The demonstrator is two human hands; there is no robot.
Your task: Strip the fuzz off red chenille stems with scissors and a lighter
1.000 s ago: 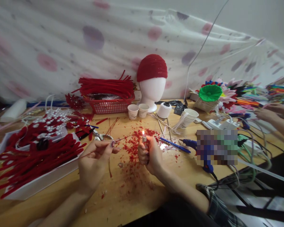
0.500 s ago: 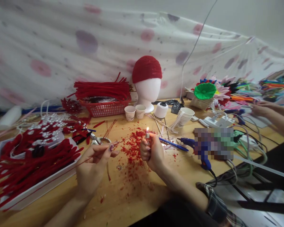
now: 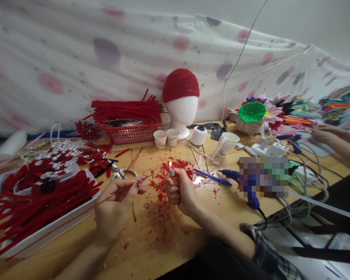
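Left hand [image 3: 115, 204]: thumb and fingertips pinched on a thin red strand [image 3: 149, 175], its long tail trailing back past the wrist toward the near corner of the white box [image 3: 46, 238]. The front end points at a small flame [image 3: 170, 165]; whether it touches, we cannot tell. Right hand [image 3: 184, 193]: fist closed round a lighter [image 3: 172, 174], thumb high near its metal top.

Handling: we judge the strand very light and wiry, springy enough to hold a line yet easily bent, with fuzz that would singe fast. Best hold, we think, is a fingertip pinch well back from the flame, as here. The lighter looks light and hard; we would keep skin low on its body, since the metal top likely runs hot.

Beneath and around the hands we note red scraps [image 3: 160, 190] strewn over the table [image 3: 140, 249], with scissors [image 3: 124, 174] to the left and a blue pen [image 3: 214, 178] to the right.

Lettering: we make out faint print on a paper cup [image 3: 160, 139], too small to read. No legible brand on lighter, pen or white spool [image 3: 198, 137].
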